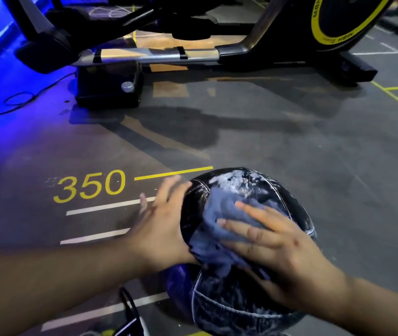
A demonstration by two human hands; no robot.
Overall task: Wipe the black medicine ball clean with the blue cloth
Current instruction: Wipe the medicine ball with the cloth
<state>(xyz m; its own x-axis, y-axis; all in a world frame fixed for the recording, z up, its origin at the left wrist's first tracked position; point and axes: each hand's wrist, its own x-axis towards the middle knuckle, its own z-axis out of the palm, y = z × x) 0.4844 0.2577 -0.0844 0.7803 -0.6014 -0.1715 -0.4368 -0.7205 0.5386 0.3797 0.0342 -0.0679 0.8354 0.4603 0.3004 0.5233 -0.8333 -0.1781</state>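
The black medicine ball (239, 301) sits on the gym floor at the lower middle, its panels smeared with white residue. A crumpled blue cloth (219, 229) lies on top of it. My right hand (275, 248) presses flat on the cloth with straight, spread fingers. My left hand (161, 224) rests against the ball's left side, fingers extended and blurred.
An exercise machine (241, 44) with a yellow-rimmed flywheel stands at the back, with a black base block (108, 88) at its foot. Painted on the grey floor are "350" (88, 185) and white and yellow lines. A black cable (130, 311) lies near the bottom edge.
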